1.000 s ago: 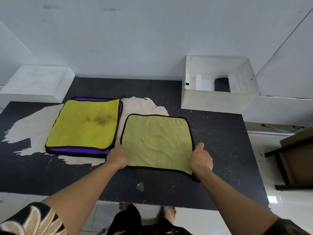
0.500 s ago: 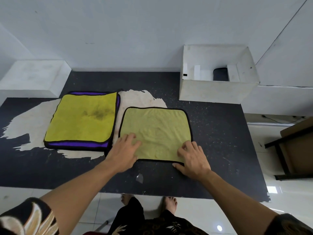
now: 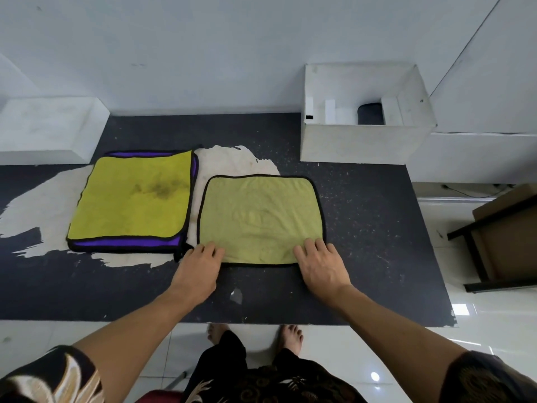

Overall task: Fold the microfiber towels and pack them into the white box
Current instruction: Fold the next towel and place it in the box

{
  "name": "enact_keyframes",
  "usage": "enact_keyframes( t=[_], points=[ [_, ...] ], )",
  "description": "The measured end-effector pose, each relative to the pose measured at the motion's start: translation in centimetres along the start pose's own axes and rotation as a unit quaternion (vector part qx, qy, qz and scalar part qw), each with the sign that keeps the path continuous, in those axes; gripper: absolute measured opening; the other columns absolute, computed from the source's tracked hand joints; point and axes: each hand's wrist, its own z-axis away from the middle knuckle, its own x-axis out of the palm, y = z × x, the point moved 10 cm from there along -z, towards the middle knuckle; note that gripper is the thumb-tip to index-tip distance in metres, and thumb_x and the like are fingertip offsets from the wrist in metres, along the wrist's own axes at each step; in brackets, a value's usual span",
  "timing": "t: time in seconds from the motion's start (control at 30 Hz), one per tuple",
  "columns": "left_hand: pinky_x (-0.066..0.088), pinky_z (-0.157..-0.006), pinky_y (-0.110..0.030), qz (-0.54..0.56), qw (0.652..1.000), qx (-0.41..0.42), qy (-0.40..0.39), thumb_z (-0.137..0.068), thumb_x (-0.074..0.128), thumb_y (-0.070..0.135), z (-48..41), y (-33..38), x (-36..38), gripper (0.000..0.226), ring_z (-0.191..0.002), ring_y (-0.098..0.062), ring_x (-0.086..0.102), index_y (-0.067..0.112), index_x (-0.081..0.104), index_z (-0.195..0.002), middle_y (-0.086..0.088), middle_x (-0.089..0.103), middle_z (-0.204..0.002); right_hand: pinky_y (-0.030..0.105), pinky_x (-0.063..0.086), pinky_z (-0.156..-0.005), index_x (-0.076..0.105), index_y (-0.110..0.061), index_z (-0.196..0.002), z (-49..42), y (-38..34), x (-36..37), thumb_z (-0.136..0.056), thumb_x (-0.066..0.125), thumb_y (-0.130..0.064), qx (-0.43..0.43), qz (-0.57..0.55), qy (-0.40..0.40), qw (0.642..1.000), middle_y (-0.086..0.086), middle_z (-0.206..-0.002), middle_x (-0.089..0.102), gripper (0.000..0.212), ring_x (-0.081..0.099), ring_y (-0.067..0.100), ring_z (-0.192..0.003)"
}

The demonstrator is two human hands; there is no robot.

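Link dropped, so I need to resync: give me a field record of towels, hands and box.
green towel: flat on table, centre
yellow-purple towel: folded, left of it
left hand: fingers flat on green towel's near-left corner
right hand: fingers flat on its near-right corner
white box: far right, open top, dark item inside
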Motion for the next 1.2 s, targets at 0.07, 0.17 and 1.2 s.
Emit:
enact_keyframes(
  t=[0.07,0.17,1.2],
  points=[
    [0.052,-0.069,-0.036,0.031,0.999,-0.003,0.011,-0.071,0.070,0.008,0.1,-0.4,-0.4,0.034,-0.080,-0.023,0.058,0.014,0.060,-0.103,-0.005,0.060,-0.096,0.040,0.045,-0.066,0.057,-0.015,-0.095,0.1,0.3,0.0,-0.087,0.059,-0.022,0.012,0.001,0.006,1.000,0.009,-0.089,0.056,0.011,0.051,0.028,-0.077],
    [0.051,-0.068,-0.036,0.069,0.997,-0.001,0.021,-0.081,0.060,0.007,0.3,-1.0,-0.6,0.023,-0.081,-0.022,0.055,0.014,0.057,-0.103,-0.004,0.057,-0.099,0.041,0.046,-0.066,0.063,-0.015,-0.090,-0.1,0.2,0.0,-0.093,0.055,-0.040,0.014,0.009,0.012,1.000,0.009,-0.087,0.058,0.026,0.052,0.028,-0.075],
    [0.036,-0.094,-0.025,0.104,0.989,0.107,0.013,-0.092,0.054,0.019,0.5,-1.5,-0.6,0.024,-0.107,-0.011,0.048,0.027,0.058,-0.115,0.009,0.054,-0.115,0.040,0.044,-0.063,0.059,-0.014,-0.080,0.7,1.5,-1.1,-0.073,0.047,-0.008,-0.021,0.016,0.079,0.997,0.007,-0.073,0.055,0.015,0.051,0.028,-0.064]
  ],
)
